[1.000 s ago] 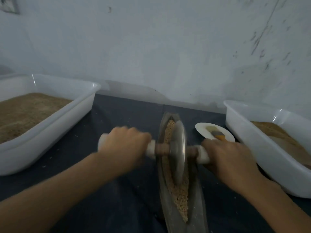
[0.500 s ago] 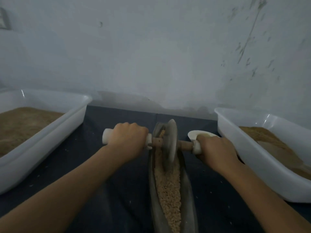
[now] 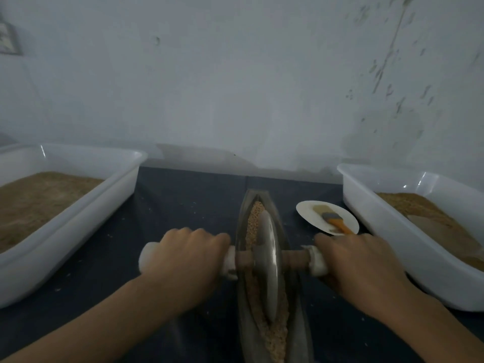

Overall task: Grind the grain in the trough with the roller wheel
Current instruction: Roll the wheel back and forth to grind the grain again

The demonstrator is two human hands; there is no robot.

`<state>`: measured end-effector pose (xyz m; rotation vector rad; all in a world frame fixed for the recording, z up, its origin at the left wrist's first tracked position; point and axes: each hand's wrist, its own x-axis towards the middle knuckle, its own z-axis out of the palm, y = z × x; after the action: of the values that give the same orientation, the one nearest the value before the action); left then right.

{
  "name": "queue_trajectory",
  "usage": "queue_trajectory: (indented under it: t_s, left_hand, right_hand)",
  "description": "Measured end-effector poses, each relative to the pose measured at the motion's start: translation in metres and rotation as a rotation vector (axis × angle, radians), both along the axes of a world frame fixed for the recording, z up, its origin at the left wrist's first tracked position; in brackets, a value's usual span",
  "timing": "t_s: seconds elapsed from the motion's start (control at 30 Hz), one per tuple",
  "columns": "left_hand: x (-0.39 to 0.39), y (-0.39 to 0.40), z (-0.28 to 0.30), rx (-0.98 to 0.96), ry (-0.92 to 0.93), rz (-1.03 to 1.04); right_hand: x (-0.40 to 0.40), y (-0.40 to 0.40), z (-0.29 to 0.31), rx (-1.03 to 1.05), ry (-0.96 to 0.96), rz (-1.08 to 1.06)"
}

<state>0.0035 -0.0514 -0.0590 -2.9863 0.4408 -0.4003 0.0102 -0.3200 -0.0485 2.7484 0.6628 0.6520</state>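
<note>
A long, narrow dark trough [image 3: 298,328] lies lengthwise on the dark table, pointing away from me, with tan grain [image 3: 255,213] along its groove. The metal roller wheel [image 3: 269,265] stands upright in the groove about midway along the trough. A wooden axle with white handles runs through it. My left hand [image 3: 183,260] grips the left handle, whose white end pokes out past my fist. The right handle is held in my right hand [image 3: 358,268], which hides most of it.
A large white tub [image 3: 78,231] of brown ground material stands at the left, and another white tub [image 3: 387,231] at the right. A small white plate [image 3: 309,213] carrying an orange-handled brush [image 3: 336,222] lies between the trough and the right tub. A pale wall rises behind the table.
The wheel rolled from mid-trough to the far end, then back toward me to the middle, with both hands staying on the handles. The view shifted.
</note>
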Motion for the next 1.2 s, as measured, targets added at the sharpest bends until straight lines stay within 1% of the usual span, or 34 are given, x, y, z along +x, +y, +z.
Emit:
queue_trajectory:
  t_s: [0.1,0.2,0.27,0.33,0.47,0.57,0.67,0.7,0.83,0.87,0.97,1.03,1.13,1.2]
  left_hand:
    - [0.039,-0.004,0.002,-0.007,-0.045,0.028]
    - [0.076,-0.004,0.012,-0.012,-0.035,0.013]
    - [0.085,-0.004,0.015,-0.036,-0.014,0.022]
    - [0.077,-0.005,0.013,-0.023,-0.031,0.030]
    - [0.031,-0.007,0.008,0.059,-0.058,0.001]
    - [0.003,-0.008,0.010,0.105,-0.087,-0.046]
    - [0.000,-0.006,0.010,0.118,-0.115,-0.083]
    - [0.005,-0.005,0.009,0.103,-0.119,-0.075]
    - [0.042,0.000,-0.001,0.013,-0.072,-0.006]
    - [0.053,0.002,-0.004,-0.009,-0.064,0.008]
    - [0.075,0.004,-0.007,-0.084,-0.052,0.031]
    - [0.077,0.003,-0.006,-0.085,-0.053,0.028]
    - [0.058,0.001,-0.001,-0.026,-0.070,0.020]
    - [0.034,0.001,0.002,0.018,-0.067,0.005]
  right_hand:
    - [0.038,0.006,-0.003,0.012,0.044,-0.115]
    - [0.072,0.012,-0.001,0.062,0.062,-0.135]
    - [0.082,0.016,0.003,0.058,0.052,-0.164]
    - [0.077,0.014,0.001,0.051,0.063,-0.167]
    - [0.032,-0.001,-0.016,0.060,0.066,-0.145]
    - [0.000,-0.009,-0.018,0.055,0.246,-0.179]
    - [-0.010,-0.009,-0.011,0.009,0.294,-0.203]
    - [-0.010,-0.007,-0.009,-0.008,0.275,-0.206]
    - [0.023,0.004,-0.003,-0.041,0.018,-0.139]
    - [0.035,0.008,0.000,-0.051,-0.009,-0.127]
    - [0.067,0.019,0.008,-0.077,-0.048,-0.125]
    - [0.075,0.021,0.009,-0.063,-0.064,-0.137]
    - [0.058,0.013,0.001,-0.005,-0.019,-0.109]
    - [0.031,0.006,-0.005,-0.034,-0.064,-0.062]
